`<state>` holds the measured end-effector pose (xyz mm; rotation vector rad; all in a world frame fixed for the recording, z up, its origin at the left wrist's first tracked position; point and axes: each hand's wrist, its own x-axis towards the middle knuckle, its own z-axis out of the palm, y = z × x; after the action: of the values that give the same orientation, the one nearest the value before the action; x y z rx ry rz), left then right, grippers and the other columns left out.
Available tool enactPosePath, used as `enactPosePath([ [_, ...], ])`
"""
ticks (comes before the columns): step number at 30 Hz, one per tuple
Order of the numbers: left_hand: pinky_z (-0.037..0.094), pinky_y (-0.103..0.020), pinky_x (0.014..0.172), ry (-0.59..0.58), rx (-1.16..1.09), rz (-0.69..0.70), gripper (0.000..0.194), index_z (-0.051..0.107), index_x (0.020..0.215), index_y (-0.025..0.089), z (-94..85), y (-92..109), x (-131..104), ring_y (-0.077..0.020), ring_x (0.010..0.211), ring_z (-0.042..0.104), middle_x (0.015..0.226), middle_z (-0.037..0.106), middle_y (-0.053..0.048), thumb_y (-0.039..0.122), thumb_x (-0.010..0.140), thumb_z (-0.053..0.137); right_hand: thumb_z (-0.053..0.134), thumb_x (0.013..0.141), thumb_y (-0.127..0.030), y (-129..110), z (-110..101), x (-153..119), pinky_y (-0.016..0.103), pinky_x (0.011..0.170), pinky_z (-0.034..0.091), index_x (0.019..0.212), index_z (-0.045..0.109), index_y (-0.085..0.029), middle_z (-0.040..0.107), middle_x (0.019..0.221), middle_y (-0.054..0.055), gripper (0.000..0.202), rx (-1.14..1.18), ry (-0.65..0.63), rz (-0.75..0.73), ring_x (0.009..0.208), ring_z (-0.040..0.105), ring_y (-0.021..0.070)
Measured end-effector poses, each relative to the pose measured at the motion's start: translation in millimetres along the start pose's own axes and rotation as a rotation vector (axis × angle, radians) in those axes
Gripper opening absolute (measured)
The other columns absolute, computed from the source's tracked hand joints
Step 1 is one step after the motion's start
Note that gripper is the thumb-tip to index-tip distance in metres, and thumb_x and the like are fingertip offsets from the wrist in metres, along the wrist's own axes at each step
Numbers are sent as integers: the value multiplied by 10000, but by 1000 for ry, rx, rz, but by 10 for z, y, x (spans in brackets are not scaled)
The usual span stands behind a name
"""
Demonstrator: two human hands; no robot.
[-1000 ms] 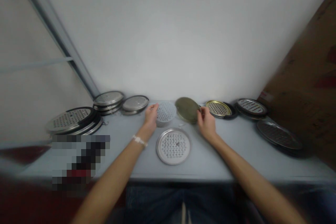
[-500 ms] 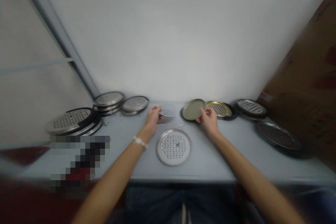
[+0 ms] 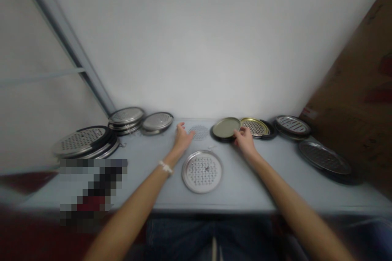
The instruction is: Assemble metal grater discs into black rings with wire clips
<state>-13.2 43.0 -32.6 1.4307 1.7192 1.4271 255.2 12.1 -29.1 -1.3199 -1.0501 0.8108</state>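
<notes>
My left hand (image 3: 183,136) is open, thumb and fingers apart, just left of a thin perforated metal disc (image 3: 199,132) that lies flat. Between the thumb and fingers of my right hand (image 3: 245,140) is the edge of a plain olive-coloured round lid (image 3: 226,127). The lid sits low over a dark round rim; whether it rests fully on it I cannot tell. Nearer to me, between my forearms, a round metal grater (image 3: 203,171) with a silver rim lies on the table. A gold-rimmed grater (image 3: 254,127) is right behind my right hand.
Stacks of round graters stand at the left (image 3: 85,140) and back left (image 3: 126,118), with another grater pair (image 3: 158,121) beside them. More lie at the right (image 3: 293,125), (image 3: 324,158). A white wall (image 3: 202,49) closes the back; cardboard boxes (image 3: 352,89) rise at the right.
My left hand has let go of the perforated disc, which went from tilted to flat. The olive lid in my right hand has come down from a tilt to nearly level.
</notes>
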Motion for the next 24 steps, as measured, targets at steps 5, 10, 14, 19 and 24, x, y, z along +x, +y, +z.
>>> enactPosePath([
  [5, 486, -391, 868, -133, 119, 154, 323, 632, 975, 182, -53, 64, -30, -259, 955, 641, 1051, 672, -124, 293, 695, 748, 592, 749, -329, 68, -44, 60, 291, 541, 418, 1209, 435, -168, 568, 653, -53, 512, -105, 39, -33, 572, 559, 187],
  [10, 481, -295, 656, -740, 152, 250, 308, 721, 804, 161, -122, 202, -179, -197, 681, 632, 684, 690, -36, 441, 677, 744, 606, 725, -322, 81, -72, 70, 319, 662, 427, 1193, 463, -153, 571, 657, -52, 518, -164, 70, -90, 657, 577, 209],
  [14, 450, -264, 603, -906, 222, 250, 327, 743, 796, 132, -162, 295, -277, -174, 645, 618, 665, 702, -49, 430, 663, 768, 624, 734, -358, 33, -52, 42, 328, 683, 427, 1162, 493, -166, 586, 677, -37, 487, -152, 70, -101, 675, 576, 214],
  [19, 435, -261, 585, -902, 282, 227, 333, 744, 773, 123, -177, 330, -289, -171, 631, 613, 673, 711, -63, 446, 693, 752, 588, 757, -362, -35, -7, -28, 309, 633, 413, 1006, 569, -186, 569, 643, -24, 305, -197, 24, -200, 636, 547, 199],
  [24, 439, -266, 613, -836, 364, 246, 318, 730, 813, 139, -180, 337, -270, -180, 646, 635, 683, 715, -50, 451, 798, 669, 537, 812, -362, -75, 31, -127, 294, 607, 387, 870, 618, -191, 582, 619, -5, 198, -316, -93, -320, 616, 538, 191],
])
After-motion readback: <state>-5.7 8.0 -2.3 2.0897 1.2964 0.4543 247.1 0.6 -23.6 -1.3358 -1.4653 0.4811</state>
